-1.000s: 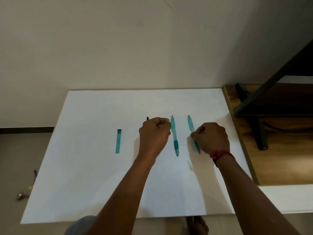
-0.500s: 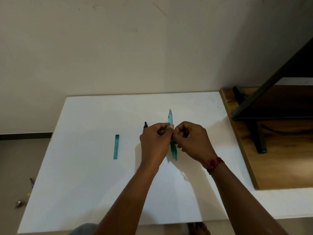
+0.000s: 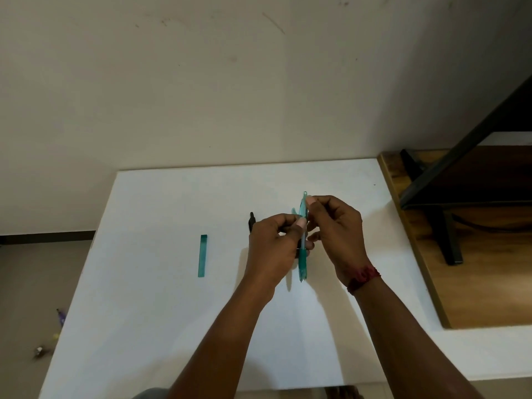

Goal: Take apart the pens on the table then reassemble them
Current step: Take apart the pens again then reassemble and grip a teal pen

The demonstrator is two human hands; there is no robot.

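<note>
Both of my hands hold one translucent teal pen [image 3: 302,263] upright-ish above the white table [image 3: 161,312]. My left hand [image 3: 270,249] pinches its middle with the thumb on the barrel. My right hand [image 3: 336,231] pinches its upper end near the far tip. Just behind, the tip of a second teal pen [image 3: 293,210] shows, mostly hidden by my hands. A short black pen part [image 3: 252,221] lies on the table beside my left knuckles. A loose teal barrel piece [image 3: 202,256] lies further left.
A wooden surface [image 3: 489,283] with a black metal frame [image 3: 449,243] adjoins the table on the right. A plain wall stands close behind the table's far edge. Small bits lie on the floor [image 3: 43,349] at the lower left.
My right hand picked a teal pen off the table and carried it left. My left hand came off the table to meet it, and both now hold the pen raised.
</note>
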